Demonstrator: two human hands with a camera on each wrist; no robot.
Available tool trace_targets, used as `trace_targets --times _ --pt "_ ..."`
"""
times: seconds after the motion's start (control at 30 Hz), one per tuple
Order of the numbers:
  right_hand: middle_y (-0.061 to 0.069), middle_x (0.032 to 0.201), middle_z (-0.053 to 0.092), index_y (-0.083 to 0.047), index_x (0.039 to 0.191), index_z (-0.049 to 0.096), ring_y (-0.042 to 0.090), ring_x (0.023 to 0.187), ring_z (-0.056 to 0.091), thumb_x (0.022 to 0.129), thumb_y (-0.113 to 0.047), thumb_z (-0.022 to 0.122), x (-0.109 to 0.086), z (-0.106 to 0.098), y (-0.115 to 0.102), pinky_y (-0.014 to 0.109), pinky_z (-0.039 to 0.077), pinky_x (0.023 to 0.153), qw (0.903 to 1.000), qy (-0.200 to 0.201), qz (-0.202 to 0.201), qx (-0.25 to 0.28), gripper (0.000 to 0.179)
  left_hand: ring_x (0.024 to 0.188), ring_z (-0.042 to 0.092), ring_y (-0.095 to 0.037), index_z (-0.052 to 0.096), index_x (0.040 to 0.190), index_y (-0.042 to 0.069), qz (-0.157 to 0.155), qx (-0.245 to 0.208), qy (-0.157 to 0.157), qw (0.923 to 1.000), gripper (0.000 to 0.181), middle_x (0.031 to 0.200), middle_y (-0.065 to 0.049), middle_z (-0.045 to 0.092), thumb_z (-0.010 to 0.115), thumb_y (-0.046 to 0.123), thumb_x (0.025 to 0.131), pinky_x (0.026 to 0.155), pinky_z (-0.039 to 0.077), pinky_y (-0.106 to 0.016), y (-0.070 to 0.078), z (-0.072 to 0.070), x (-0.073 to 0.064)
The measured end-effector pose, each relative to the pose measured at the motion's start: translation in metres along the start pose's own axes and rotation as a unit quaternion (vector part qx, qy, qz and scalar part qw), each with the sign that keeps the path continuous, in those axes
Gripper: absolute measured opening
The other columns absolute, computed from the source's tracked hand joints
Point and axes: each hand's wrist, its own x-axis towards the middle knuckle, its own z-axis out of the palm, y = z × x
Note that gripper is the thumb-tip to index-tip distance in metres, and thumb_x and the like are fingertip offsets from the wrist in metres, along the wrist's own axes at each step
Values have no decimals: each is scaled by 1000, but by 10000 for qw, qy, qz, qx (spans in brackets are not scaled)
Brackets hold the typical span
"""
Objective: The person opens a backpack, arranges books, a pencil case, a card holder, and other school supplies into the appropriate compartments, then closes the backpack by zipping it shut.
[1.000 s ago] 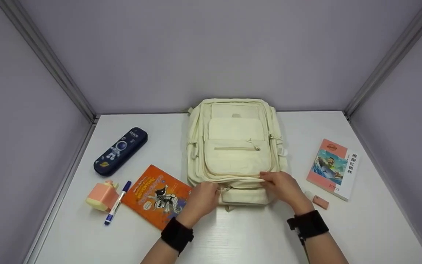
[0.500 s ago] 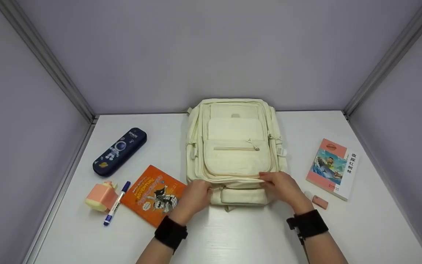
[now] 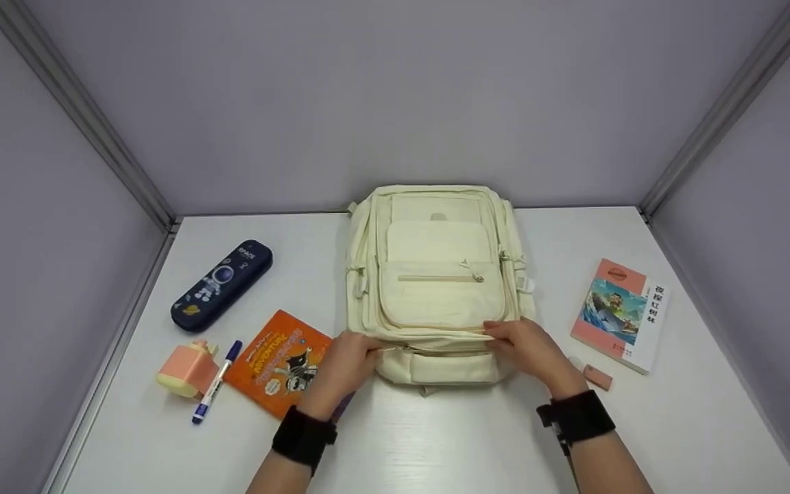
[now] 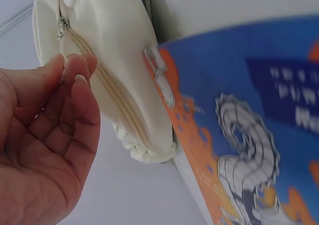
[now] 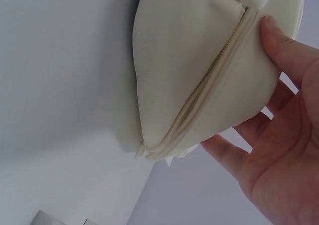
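A cream backpack (image 3: 439, 240) lies flat on a white bench (image 3: 422, 439), its front facing up and its top end toward the grey-lilac back wall (image 3: 409, 103). Two bare hands work at its lower edge, each wrist wearing a black band.

The left hand (image 3: 347, 363) is at the bag's lower left corner. Its thumb and fingers pinch a zipper pull, which hangs from a metal slider (image 4: 63, 24) on the zipper (image 4: 109, 88). The right hand (image 3: 525, 346) grips the fabric at the lower right, thumb on the near side beside the zipper and fingers behind the cloth.

Partly covered by the left hand and wrist, an orange book (image 3: 268, 370) with a cartoon cover lies on the bench, to the left of the backpack. Farther left are a dark blue pencil case (image 3: 222, 285) with an astronaut on it, a boxy pink and pale yellow object (image 3: 189, 370), and, just beside that, a white marker (image 3: 214, 387) with a blue cap.

To the right of the bag lies a pink and white book (image 3: 620, 315) with a sea scene on its cover. A small pink block (image 3: 598, 377) sits near the right wrist.
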Motion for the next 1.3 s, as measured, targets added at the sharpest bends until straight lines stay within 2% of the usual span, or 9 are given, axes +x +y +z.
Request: trace_targets --times 0.2,0.4,0.5,0.67,0.77,0.87,1.07,1.2,1.3 --pt "16 126 64 -5 114 74 36 116 59 92 -9 69 -1 2 0 50 46 95 9999 36 -115 -44 23 59 55 -8 79 98 11 -385 -8 -226 9990 15 80 -4 70 66 5 93 51 44 -25 -10 -12 -6" --pt "15 126 64 -7 114 74 33 113 61 90 -6 70 -2 1 1 49 47 94 9991 98 -326 -258 24 52 50 -8 78 101 11 -611 51 -207 9979 16 75 -1 66 64 6 95 49 41 -26 -25 -20 -13" --pt "13 123 66 -9 112 75 31 110 63 89 -6 71 -2 1 0 47 50 91 9971 232 -467 -556 24 57 52 -9 78 96 11 -681 215 -302 9970 15 75 1 65 64 7 95 53 42 -28 -29 -22 -14" --pt "13 112 69 -11 103 77 32 100 65 84 -7 78 -3 5 -11 47 52 83 9899 655 -757 -1002 20 68 57 -12 75 110 16 -579 232 -735 9953 23 92 -3 70 59 5 98 56 46 -30 -30 -18 -15" --pt "13 111 66 -10 107 74 33 101 62 83 -12 80 -2 11 -22 51 48 85 9879 803 -742 -1097 26 73 58 -12 73 113 16 -559 177 -866 9945 26 96 -2 68 55 4 99 61 48 -31 -28 -13 -14" --pt "14 120 62 -10 122 67 34 110 58 85 -21 79 3 21 -36 54 43 91 9885 694 -757 -1111 41 79 60 -15 69 109 8 -626 -61 -902 9939 22 95 -4 65 51 2 99 68 50 -34 -25 -8 -12" --pt "17 144 47 -12 146 48 37 131 43 90 -37 72 23 41 -64 58 29 107 9887 45 -807 -1262 65 97 62 -27 59 105 2 -661 -282 -801 9942 14 105 -13 63 46 2 99 81 51 -42 -19 3 -8" --pt "13 150 42 -19 147 47 38 136 38 93 -40 66 33 50 -75 66 28 104 9863 -169 -610 -1521 61 83 59 -22 60 98 5 -856 -183 -593 9944 11 94 -8 62 52 12 100 69 49 -38 -16 6 -7" --pt "12 149 45 -25 142 54 40 135 39 95 -35 63 38 54 -78 72 32 97 9861 -190 -505 -1569 49 69 55 -17 63 89 9 -900 187 -363 9951 14 79 -2 59 58 17 99 57 44 -33 -14 8 -5"
